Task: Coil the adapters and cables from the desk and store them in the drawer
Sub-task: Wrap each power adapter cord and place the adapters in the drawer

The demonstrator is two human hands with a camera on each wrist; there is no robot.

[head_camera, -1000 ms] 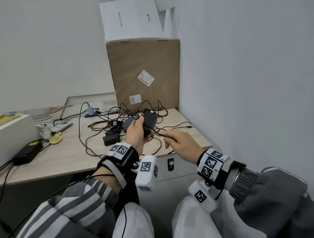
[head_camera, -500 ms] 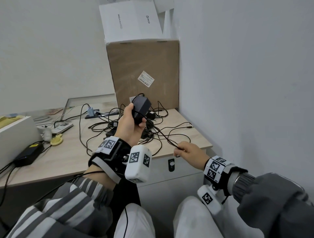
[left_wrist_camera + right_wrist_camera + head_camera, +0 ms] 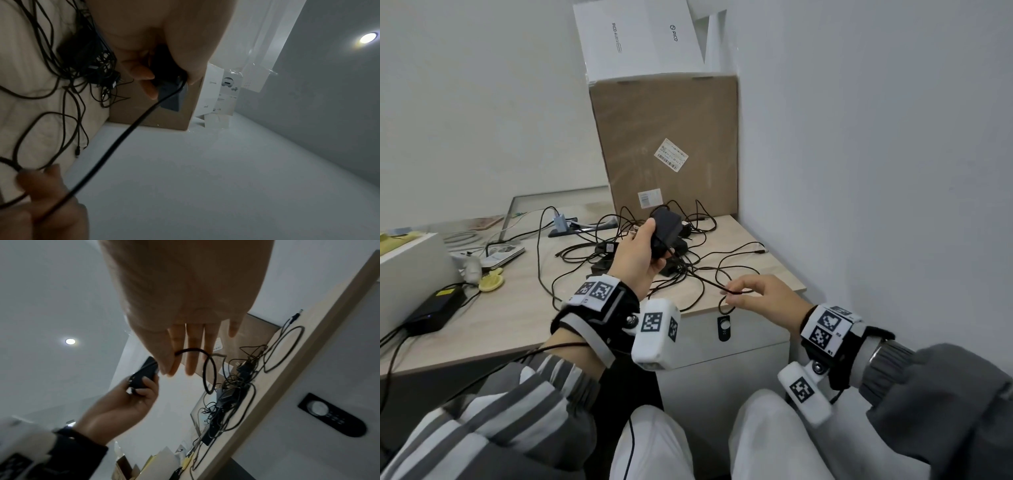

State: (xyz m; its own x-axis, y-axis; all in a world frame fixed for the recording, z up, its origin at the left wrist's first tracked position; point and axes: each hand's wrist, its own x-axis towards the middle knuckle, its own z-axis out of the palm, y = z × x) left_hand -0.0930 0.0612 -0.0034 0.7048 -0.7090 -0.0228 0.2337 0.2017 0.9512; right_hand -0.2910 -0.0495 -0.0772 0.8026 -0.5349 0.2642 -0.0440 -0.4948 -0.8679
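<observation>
Head view: my left hand has lifted the adapter clear of the tangle on the tabletop; my right hand has slid out along its cable, pinching it over the front edge. So coiling can start. The drawer below is closed.

Left wrist view: fingers clenched round the adapter, cable running free toward me, open room beside the box.

Right wrist view: thumb and forefinger grasp the cable; the wall is near.
</observation>
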